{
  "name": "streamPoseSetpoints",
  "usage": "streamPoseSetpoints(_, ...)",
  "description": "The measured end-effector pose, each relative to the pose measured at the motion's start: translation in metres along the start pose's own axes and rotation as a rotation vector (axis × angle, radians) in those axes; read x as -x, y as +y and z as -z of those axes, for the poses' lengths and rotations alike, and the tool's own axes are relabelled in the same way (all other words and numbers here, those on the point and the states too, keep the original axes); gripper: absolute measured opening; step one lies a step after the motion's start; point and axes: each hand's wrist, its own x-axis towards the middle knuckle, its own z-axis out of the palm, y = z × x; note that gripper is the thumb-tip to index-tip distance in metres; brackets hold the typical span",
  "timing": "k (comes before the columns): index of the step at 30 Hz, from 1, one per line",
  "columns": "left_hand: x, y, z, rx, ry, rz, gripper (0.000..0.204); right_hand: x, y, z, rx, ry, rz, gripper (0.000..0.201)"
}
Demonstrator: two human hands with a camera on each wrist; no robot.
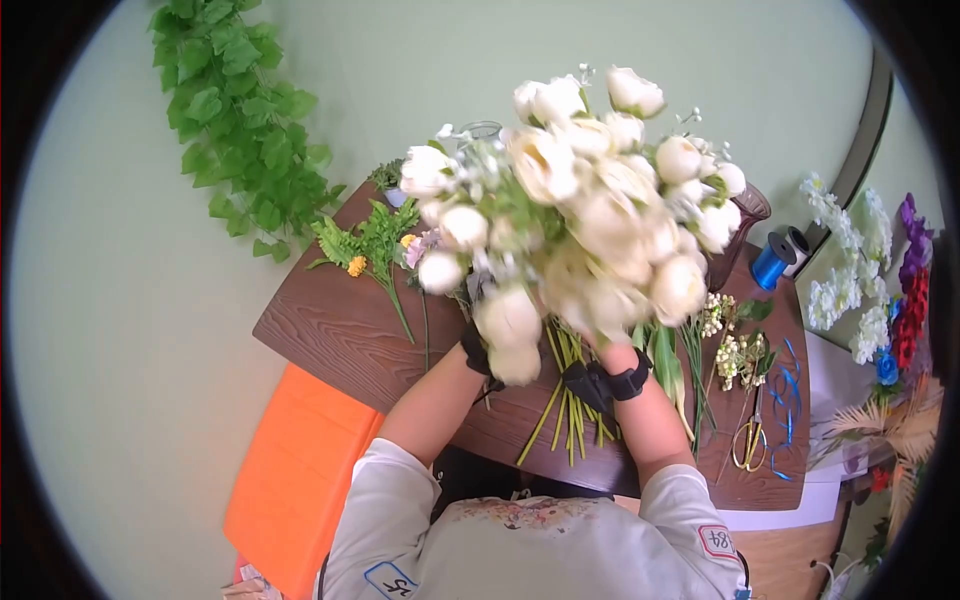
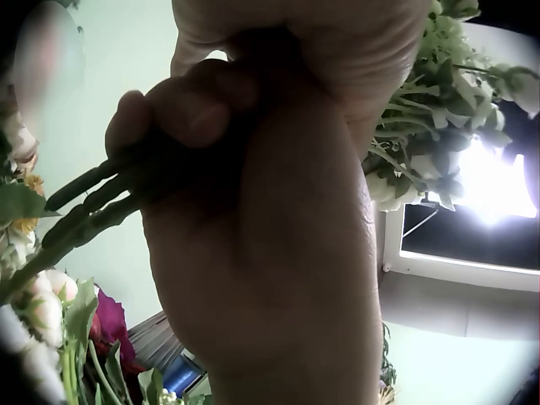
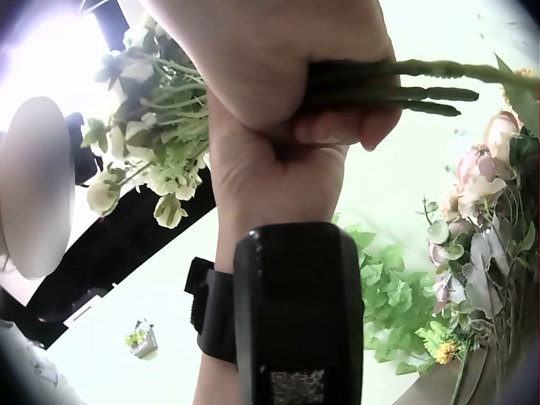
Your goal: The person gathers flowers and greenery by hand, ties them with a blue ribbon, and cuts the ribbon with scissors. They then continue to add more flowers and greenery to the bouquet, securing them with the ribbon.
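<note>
A big bunch of white artificial flowers (image 1: pixel 620 215), blurred in places, is held up over the table and covers most of both hands in the head view. My right hand (image 3: pixel 287 55) grips its green stems (image 3: pixel 430 72), whose cut ends stick out past the fingers. Close against it, my left hand (image 2: pixel 316 38) is wrapped on the same bundle; its fingertips are hidden. Dark stem ends (image 2: pixel 93 198) poke out sideways in the left wrist view. Between the forearms, long green stems (image 1: pixel 572 415) show over the brown table (image 1: pixel 345 335).
Scissors (image 1: pixel 750 440), blue ribbon (image 1: pixel 788 410), berry sprigs (image 1: pixel 738 358) and a ribbon spool (image 1: pixel 771 262) are at the table's right. A glass vase (image 1: pixel 750 215) stands behind them. Fern leaves with orange flowers (image 1: pixel 375 245) lie left. An orange stool (image 1: pixel 295 475) stands at the left front.
</note>
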Motion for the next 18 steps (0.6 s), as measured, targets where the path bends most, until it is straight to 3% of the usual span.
streamPoseSetpoints(2, -0.104, 0.103, -0.001, 0.508, -1.017, 0.627, 0.057, -0.003, -0.067, -0.024, 0.672, 0.005, -0.103, 0.046)
streamPoseSetpoints(3, -0.105, 0.112, -0.002, 0.458, -0.889, 0.451, 0.052, -0.003, -0.039, -0.020, 0.536, 0.132, 0.219, 0.032)
streamPoseSetpoints(6, -0.070, 0.070, -0.024, 0.678, -0.739, 0.342, 0.043, 0.002, -0.050, -0.024, 0.497, 0.060, 0.302, 0.026)
streamPoseSetpoints(7, -0.077, 0.072, -0.018, 0.732, -0.711, 0.296, 0.039, 0.003, -0.046, -0.017, 0.699, 0.055, 0.095, 0.030)
streamPoseSetpoints(8, -0.095, 0.081, -0.010, 0.727, -0.706, 0.296, 0.039, 0.002, -0.044, -0.014, 0.698, 0.048, 0.096, 0.030)
streamPoseSetpoints(10, -0.128, 0.102, 0.002, 0.693, -1.292, 0.402, 0.037, -0.002, -0.042, -0.013, 0.798, -0.042, 0.333, 0.033)
streamPoseSetpoints(11, -0.122, 0.100, 0.000, 0.740, -1.127, 0.372, 0.030, -0.001, -0.042, -0.019, 0.548, 0.033, 0.325, 0.032)
streamPoseSetpoints(14, -0.120, 0.112, 0.004, 0.704, -1.051, 0.493, 0.029, -0.003, -0.038, -0.022, 0.496, 0.039, 0.282, 0.028)
streamPoseSetpoints(15, -0.118, 0.111, 0.004, 0.652, -1.054, 0.507, 0.033, -0.001, -0.041, -0.022, 0.607, 0.011, 0.268, 0.024)
streamPoseSetpoints(18, -0.106, 0.099, 0.005, 0.530, -0.978, 0.404, 0.037, 0.002, -0.047, -0.030, 0.445, 0.108, 0.301, 0.021)
